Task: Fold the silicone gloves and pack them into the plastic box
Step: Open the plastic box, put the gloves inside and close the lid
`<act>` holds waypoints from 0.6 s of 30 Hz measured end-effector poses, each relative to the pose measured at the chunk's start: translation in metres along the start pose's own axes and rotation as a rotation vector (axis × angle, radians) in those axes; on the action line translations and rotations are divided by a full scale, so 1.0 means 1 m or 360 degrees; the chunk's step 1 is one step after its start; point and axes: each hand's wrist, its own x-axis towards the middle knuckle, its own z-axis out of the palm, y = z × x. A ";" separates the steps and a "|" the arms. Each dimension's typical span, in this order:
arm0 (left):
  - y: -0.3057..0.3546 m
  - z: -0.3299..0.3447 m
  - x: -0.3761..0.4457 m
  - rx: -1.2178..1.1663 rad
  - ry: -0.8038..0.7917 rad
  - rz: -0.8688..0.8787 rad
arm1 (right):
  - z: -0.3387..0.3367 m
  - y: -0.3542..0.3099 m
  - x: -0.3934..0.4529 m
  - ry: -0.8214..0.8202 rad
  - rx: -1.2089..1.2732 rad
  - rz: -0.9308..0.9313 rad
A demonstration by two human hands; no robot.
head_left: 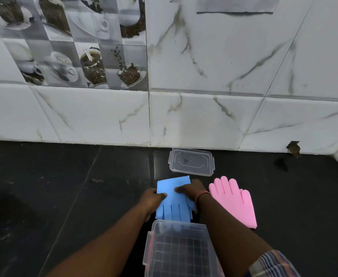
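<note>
A blue silicone glove (170, 198) lies on the black counter with its fingers pointing towards me. My left hand (152, 198) grips its left edge, thumb on top. My right hand (192, 189) holds its right side, thumb laid over the glove. A pink silicone glove (234, 200) lies flat to the right, fingers pointing away, touched by neither hand. The clear plastic box (180, 250) stands open just in front of the blue glove, near the bottom edge, and its rim hides the blue fingertips.
The box's clear lid (192, 161) lies flat behind the gloves, close to the tiled wall (204, 116). The black counter (64, 196) stretches to the left. A chipped hole in the wall base (293, 148) shows at the right.
</note>
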 end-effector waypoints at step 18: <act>0.054 -0.041 -0.047 -0.0550 -0.0740 0.0285 | -0.041 -0.028 -0.076 -0.0975 0.0974 -0.0382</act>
